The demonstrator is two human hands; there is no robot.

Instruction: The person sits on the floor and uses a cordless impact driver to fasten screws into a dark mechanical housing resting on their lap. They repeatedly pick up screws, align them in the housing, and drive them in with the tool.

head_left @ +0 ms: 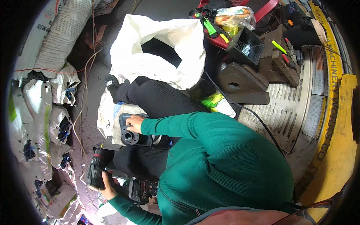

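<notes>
My left hand [107, 188] grips a black cordless drill [95, 173] with a red ring near its chuck. A thin bit with a yellowish tip points up from it. My right hand [135, 123] is closed over the upper part of a dark grey housing [123, 120], which has a flat plate and a round hollow boss. The housing lies between my black-trousered legs, on a whitish sack [108, 120]. Free of the housing, the drill is below and left of it. The inner side of my right fingers is partly hidden.
A large open white sack [123, 48] stands beyond my knee. Filled bags [37, 123] line the left, with loose cables nearby. At right are a bin of screws [245, 48], brown metal brackets [236, 80], a green-handled tool [210, 28] and a yellow machine frame [341, 142].
</notes>
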